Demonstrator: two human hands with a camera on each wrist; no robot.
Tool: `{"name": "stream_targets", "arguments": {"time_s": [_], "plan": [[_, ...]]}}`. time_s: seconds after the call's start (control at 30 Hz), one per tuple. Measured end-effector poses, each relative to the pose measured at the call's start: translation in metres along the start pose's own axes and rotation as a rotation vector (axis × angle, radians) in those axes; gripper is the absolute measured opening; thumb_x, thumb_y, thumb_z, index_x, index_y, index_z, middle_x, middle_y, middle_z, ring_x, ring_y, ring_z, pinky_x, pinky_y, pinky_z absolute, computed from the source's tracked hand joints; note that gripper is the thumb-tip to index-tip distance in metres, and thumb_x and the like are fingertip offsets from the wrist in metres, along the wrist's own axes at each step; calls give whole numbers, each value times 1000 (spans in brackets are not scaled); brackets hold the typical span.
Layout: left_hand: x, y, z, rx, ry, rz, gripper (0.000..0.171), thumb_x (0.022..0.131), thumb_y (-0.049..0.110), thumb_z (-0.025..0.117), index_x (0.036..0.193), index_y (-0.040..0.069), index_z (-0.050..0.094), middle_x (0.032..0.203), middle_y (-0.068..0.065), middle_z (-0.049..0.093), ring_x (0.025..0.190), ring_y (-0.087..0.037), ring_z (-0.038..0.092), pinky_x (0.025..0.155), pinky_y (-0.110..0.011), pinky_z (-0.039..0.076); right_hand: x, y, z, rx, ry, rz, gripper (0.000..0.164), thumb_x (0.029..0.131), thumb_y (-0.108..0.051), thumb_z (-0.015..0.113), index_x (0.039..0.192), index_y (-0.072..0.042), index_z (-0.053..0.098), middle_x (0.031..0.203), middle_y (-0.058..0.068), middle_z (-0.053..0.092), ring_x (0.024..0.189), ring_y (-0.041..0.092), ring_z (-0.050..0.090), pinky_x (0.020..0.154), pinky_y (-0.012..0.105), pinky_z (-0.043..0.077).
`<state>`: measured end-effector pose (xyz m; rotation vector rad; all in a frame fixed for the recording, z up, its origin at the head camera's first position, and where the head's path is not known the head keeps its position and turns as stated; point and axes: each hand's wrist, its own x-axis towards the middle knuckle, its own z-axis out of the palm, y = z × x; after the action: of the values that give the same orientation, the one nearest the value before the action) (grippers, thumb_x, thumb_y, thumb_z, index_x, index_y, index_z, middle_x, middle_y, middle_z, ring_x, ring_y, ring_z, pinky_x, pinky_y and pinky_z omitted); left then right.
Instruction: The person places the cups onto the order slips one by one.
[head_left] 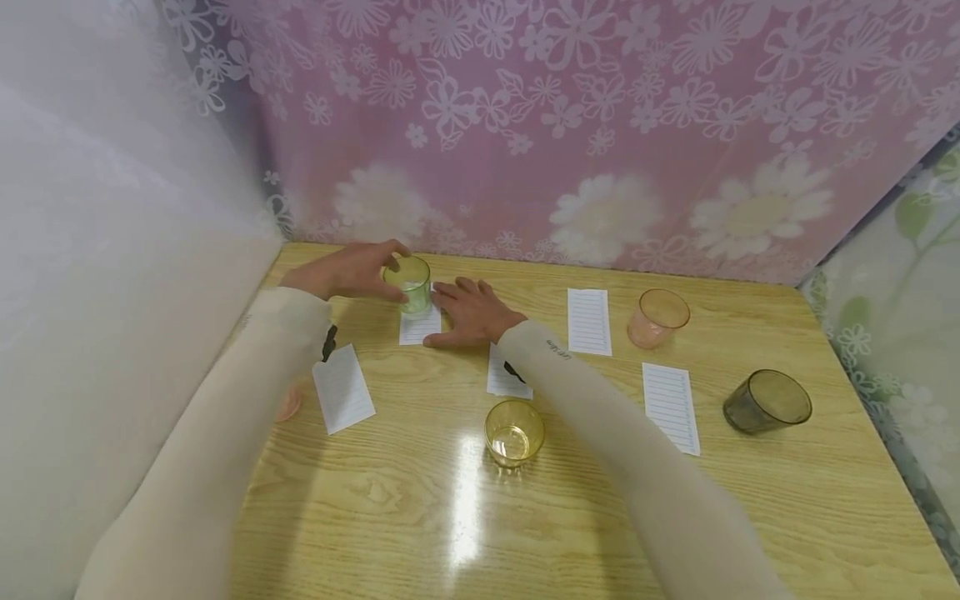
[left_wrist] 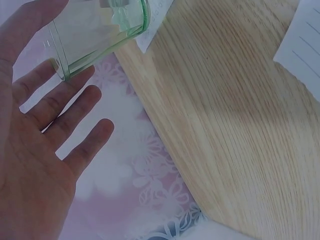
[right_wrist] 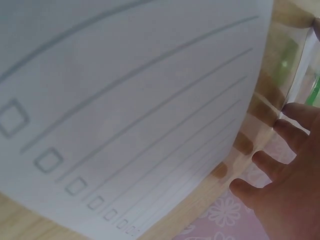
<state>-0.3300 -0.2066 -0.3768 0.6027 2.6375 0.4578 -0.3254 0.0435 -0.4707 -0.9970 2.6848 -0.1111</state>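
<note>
My left hand (head_left: 348,271) holds a pale green glass (head_left: 417,293) by its upper part, thumb on the near side and fingers at the far rim. In the left wrist view, the glass (left_wrist: 100,35) sits between thumb and fingertips, with the ring and little fingers apart from it. The glass overlaps the top of a lined paper sheet (head_left: 420,331). My right hand (head_left: 477,312) lies palm down with spread fingers, its fingertips at that sheet's right edge. Another lined sheet (head_left: 501,379) lies partly under the right wrist; checkboxes on a sheet (right_wrist: 125,115) show in the right wrist view.
A yellow glass (head_left: 513,433) stands near the middle. To the right are a pink glass (head_left: 654,323), a dark glass (head_left: 765,402) and lined sheets (head_left: 588,321). One more sheet (head_left: 343,387) lies at left, beside a pink glass (head_left: 289,405) mostly hidden by my sleeve.
</note>
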Motion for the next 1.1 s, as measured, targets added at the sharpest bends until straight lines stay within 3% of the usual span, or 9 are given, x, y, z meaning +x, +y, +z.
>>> {"name": "stream_targets", "arguments": {"time_s": [0.43, 0.93, 1.1], "plan": [[5, 5, 11, -23, -30, -4, 82, 101, 41, 79, 166, 14, 37, 161, -23, 54, 148, -43, 52, 120, -63, 44, 4, 1, 5, -12, 16, -7, 100, 100, -81, 52, 175, -20, 26, 183, 2, 23, 169, 40, 19, 134, 69, 16], [9, -2, 19, -32, -30, 7, 86, 101, 43, 79, 168, 16, 34, 161, -24, 53, 149, -43, 52, 122, -64, 43, 3, 1, 8, -10, 7, 9, 104, 100, -82, 49, 175, -15, 24, 184, 5, 17, 170, 37, 16, 135, 67, 16], [6, -5, 19, -48, -18, 25, 93, 100, 43, 80, 173, 19, 27, 163, -23, 51, 152, -43, 49, 123, -66, 40, -1, 4, 6, -1, 26, 0, 105, 100, -82, 48, 176, -16, 21, 184, 7, 16, 169, 38, 17, 134, 67, 20]]}}
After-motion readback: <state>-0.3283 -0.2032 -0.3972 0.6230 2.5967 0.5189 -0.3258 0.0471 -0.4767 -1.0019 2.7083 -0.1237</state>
